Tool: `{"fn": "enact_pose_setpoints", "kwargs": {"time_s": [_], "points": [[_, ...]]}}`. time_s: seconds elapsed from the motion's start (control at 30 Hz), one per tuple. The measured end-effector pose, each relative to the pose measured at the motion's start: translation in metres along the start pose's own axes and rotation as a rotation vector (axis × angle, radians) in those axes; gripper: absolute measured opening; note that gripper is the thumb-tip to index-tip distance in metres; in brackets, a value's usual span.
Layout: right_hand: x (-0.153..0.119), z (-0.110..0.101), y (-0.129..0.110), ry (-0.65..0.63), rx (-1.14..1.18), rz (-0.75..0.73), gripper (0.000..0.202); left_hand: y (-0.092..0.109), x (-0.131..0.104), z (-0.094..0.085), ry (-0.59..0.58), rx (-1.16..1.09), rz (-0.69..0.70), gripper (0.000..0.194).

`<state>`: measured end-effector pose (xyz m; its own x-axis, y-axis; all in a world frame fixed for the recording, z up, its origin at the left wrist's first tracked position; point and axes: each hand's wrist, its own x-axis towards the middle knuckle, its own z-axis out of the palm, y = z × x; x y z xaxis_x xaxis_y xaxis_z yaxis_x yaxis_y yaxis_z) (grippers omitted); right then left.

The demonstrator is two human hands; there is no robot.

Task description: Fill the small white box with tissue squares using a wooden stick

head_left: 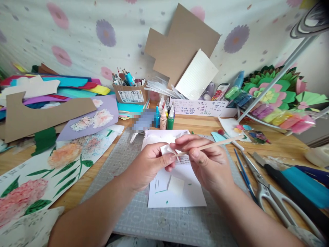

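My left hand (151, 163) pinches a small piece of white paper (166, 150) between thumb and fingers. A thin wooden stick (218, 143) is held by my right hand (209, 159), its left tip against the white piece at my left thumb and its far end pointing right. Both hands are close together above a white sheet (177, 199) with green and dark marks. A small cream square (176, 185) lies on that sheet. Beneath is a grey cutting mat (128, 206). The fingers partly hide the white piece.
Scissors (267, 192), blue brushes (245, 176) and a black-handled knife (285, 185) lie at the right. Paint bottles (164, 118) stand behind the sheet, near a box of pens (130, 93). Flower artwork (64, 164) and coloured sheets (74, 82) cover the left. A lamp arm (277, 77) crosses the right.
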<state>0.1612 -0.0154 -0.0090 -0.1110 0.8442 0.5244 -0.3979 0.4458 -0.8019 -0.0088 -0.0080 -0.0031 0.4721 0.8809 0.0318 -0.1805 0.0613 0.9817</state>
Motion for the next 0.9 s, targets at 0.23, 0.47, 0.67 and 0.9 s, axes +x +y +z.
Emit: {"fn": "enact_pose_setpoints", "kwargs": {"time_s": [0.23, 0.47, 0.67, 0.9], "points": [[0.0036, -0.0013, 0.0002, 0.064, -0.042, -0.006, 0.007, 0.0041, -0.0004, 0.0004, 0.102, -0.006, 0.037, 0.010], [0.0013, -0.0008, 0.0016, 0.036, -0.053, -0.069, 0.010, 0.0001, -0.0039, -0.0027, 0.038, -0.028, 0.091, 0.010], [0.0002, -0.0013, -0.0023, 0.032, -0.055, -0.112, 0.010, 0.0019, -0.0056, -0.0012, -0.026, -0.132, 0.058, 0.018], [-0.0025, 0.0026, -0.0076, 0.031, -0.072, -0.158, 0.013, 0.0018, -0.0052, 0.0013, -0.185, -0.349, 0.007, 0.028]]}}
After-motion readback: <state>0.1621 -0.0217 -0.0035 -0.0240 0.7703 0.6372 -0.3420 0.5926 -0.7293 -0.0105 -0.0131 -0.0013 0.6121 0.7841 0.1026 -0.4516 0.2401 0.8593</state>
